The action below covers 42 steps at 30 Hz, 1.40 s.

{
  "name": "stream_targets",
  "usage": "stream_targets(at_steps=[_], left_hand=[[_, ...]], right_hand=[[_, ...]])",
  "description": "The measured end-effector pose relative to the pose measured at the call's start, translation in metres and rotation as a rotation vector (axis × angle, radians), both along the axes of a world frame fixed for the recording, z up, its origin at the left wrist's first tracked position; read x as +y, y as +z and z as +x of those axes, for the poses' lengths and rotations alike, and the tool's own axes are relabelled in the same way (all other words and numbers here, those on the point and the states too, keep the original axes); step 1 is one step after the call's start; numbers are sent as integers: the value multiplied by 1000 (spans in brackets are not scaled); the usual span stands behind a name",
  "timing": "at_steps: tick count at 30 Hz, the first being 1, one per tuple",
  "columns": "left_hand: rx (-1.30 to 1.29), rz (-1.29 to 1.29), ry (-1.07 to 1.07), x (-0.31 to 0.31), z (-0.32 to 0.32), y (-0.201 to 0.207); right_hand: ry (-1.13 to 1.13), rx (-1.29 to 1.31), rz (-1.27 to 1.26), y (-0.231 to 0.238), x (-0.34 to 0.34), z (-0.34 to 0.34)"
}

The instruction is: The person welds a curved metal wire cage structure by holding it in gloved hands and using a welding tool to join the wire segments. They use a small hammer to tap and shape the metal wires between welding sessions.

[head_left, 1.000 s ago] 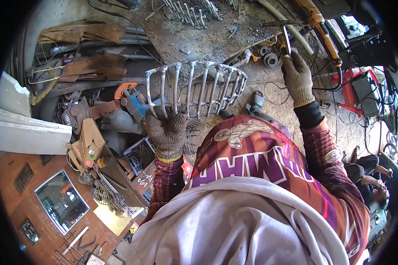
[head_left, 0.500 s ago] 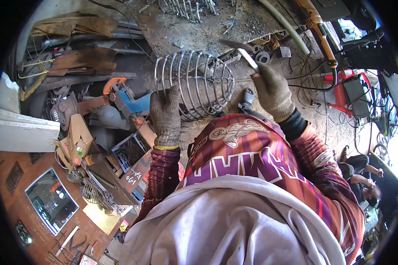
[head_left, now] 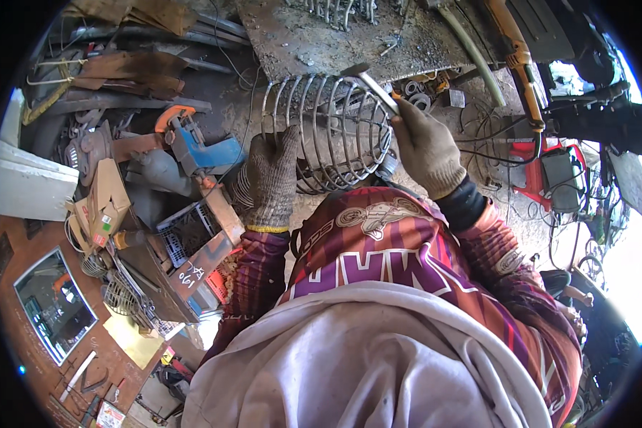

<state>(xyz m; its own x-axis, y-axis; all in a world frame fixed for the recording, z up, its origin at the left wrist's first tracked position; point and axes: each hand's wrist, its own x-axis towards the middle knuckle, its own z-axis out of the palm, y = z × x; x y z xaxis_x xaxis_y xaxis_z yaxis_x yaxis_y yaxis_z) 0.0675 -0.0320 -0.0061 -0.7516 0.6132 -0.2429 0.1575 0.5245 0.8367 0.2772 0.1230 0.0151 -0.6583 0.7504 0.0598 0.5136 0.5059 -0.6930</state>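
My left hand [head_left: 273, 175], in a knitted work glove, is closed on the left rim of a rounded cage [head_left: 333, 128] welded from grey metal rods. The cage lies on its side in front of my body, its domed end to the right. My right hand [head_left: 428, 151], gloved too, is wrapped round the pale handle of a hammer [head_left: 379, 94]. Its dark head is at the cage's upper right edge; whether it touches a rod I cannot tell.
A dirty worktable [head_left: 299, 43] with upright metal pieces is ahead. An angle grinder [head_left: 510, 43] lies at upper right, above a red machine [head_left: 528, 171]. At left stand a blue and orange cut-off tool [head_left: 200, 146] and a cardboard box [head_left: 101, 203]. A person [head_left: 567, 289] is at far right.
My right hand has brought the hammer down and left, from above the cage to its upper edge. The cage and my left hand have shifted slightly right in view.
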Motion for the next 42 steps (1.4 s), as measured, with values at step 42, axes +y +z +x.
stream_targets(at_steps=[42], left_hand=[[-331, 741, 137, -45, -25, -22]], right_hand=[[-412, 365, -344, -28, 14, 47]])
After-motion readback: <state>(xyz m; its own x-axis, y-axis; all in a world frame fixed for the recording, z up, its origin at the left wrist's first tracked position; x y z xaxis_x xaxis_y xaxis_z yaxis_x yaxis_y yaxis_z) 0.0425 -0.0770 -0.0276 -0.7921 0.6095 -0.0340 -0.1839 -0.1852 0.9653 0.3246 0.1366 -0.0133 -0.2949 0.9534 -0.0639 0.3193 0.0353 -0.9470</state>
